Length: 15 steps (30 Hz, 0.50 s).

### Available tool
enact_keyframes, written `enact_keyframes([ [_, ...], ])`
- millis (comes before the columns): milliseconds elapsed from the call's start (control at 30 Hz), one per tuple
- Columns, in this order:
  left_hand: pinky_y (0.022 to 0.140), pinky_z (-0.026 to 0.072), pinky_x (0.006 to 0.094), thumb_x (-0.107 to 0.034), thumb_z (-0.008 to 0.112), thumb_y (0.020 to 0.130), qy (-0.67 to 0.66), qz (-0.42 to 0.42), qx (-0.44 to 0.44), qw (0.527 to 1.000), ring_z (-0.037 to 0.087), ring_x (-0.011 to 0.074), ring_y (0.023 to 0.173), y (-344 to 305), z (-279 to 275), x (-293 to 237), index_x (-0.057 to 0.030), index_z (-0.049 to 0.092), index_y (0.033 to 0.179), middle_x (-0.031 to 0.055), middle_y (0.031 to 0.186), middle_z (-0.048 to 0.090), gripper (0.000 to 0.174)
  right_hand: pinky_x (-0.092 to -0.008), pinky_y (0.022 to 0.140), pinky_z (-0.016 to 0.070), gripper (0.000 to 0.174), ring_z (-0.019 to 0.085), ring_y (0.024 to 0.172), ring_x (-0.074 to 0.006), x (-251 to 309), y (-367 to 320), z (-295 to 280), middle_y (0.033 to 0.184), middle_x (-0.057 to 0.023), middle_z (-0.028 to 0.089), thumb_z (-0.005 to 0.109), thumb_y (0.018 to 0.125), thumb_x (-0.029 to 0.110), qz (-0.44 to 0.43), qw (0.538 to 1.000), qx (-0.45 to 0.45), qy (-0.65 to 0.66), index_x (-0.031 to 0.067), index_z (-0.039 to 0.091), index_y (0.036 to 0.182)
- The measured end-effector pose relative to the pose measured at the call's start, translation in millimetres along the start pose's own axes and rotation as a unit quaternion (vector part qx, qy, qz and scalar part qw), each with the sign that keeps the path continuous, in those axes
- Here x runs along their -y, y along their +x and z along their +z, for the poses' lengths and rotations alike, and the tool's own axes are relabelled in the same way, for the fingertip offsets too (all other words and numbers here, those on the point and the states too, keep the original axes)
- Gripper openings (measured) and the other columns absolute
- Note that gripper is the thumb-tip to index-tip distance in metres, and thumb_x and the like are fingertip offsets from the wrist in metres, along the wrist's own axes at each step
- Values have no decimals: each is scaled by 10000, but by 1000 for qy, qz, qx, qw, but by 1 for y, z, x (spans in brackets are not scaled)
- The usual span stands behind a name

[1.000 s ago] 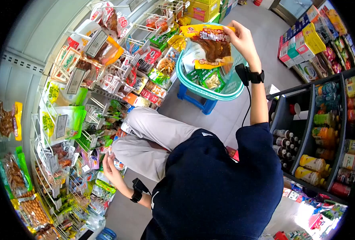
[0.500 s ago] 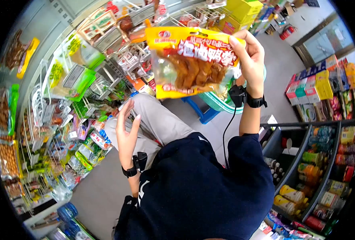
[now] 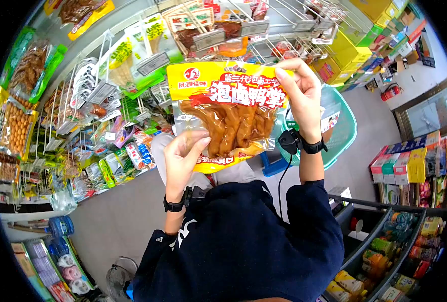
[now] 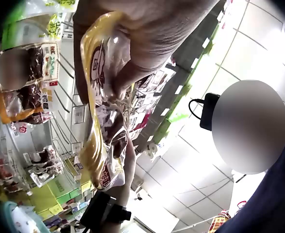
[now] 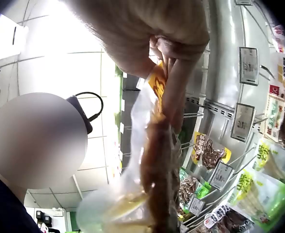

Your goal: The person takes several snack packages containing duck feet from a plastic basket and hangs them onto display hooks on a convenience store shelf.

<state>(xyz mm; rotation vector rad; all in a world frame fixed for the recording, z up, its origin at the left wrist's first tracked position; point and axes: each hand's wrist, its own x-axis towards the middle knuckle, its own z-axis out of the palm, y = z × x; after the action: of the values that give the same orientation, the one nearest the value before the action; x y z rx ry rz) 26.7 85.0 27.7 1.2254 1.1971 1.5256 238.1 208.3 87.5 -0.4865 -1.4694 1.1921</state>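
My packet (image 3: 233, 121) – yellow bands top and bottom, big white characters edged in red, clear window, glossy brown pieces (image 3: 236, 126) inside. My shirt (image 3: 248, 241) navy with white marking; my trousers (image 3: 233, 174) pale grey. Black wristband (image 3: 312, 147). Basket (image 3: 346, 132) turquoise, stool (image 3: 272, 167) blue – floor (image 3: 117, 216) plain grey. Extinguisher (image 3: 390, 92) red.

Bag (image 3: 231, 123) before the person's legs (image 3: 238, 173): left hand (image 3: 183, 158) near its lower left corner, right hand (image 3: 303, 98) at its upper right. Basket (image 3: 353, 126) right of the bag, on a stool (image 3: 273, 165); packs (image 3: 329, 122) inside. Rack (image 5: 225, 53) left and ahead, packets (image 3: 18, 126) hanging from it; cartons (image 3: 341, 50) at its right end. Drinks shelf (image 3: 377, 229) at the person's right, bottles (image 3: 352, 282) in its compartments. Boxes (image 3: 402, 166) past its far edge; extinguisher (image 3: 390, 91) farther off.
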Motion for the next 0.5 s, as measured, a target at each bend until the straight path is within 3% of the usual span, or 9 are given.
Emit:
enact_keyframes([
  [33,730,434,211,-13,593,775,11,2,-10,1000,561,97,795,-1,-2,-4,49,586,901,73,879,613,140,-170,629,450,206,559,769,-53,3,0,3,869,-72,606,513,844,83,0,1000,7,2,-16,485,1023],
  [133,719,435,212,-17,593,777,38,31,-38,998,560,96,780,0,-10,-11,49,590,900,70,861,616,140,-206,677,465,444,574,816,-85,1,-8,13,922,-86,607,521,835,76,105,992,26,60,19,338,1235],
  [167,719,435,212,-17,593,777,40,31,-46,998,560,96,780,0,-12,-14,49,590,900,70,861,616,140,-210,671,463,414,571,833,-86,1,-12,10,932,-86,606,530,830,74,120,991,58,3,10,374,1208],
  [267,705,431,208,-16,590,779,38,63,-84,994,558,95,767,4,-16,-22,49,589,891,65,845,615,130,-208,680,454,379,566,819,-81,-2,-24,26,950,-75,607,546,819,60,170,982,78,4,-21,413,1166],
  [500,683,433,196,-21,597,775,0,107,-128,986,553,84,742,9,-30,-44,40,587,896,52,828,606,136,-186,675,438,273,554,787,-66,5,-27,65,938,-64,601,550,816,51,157,985,69,34,-37,500,1070],
])
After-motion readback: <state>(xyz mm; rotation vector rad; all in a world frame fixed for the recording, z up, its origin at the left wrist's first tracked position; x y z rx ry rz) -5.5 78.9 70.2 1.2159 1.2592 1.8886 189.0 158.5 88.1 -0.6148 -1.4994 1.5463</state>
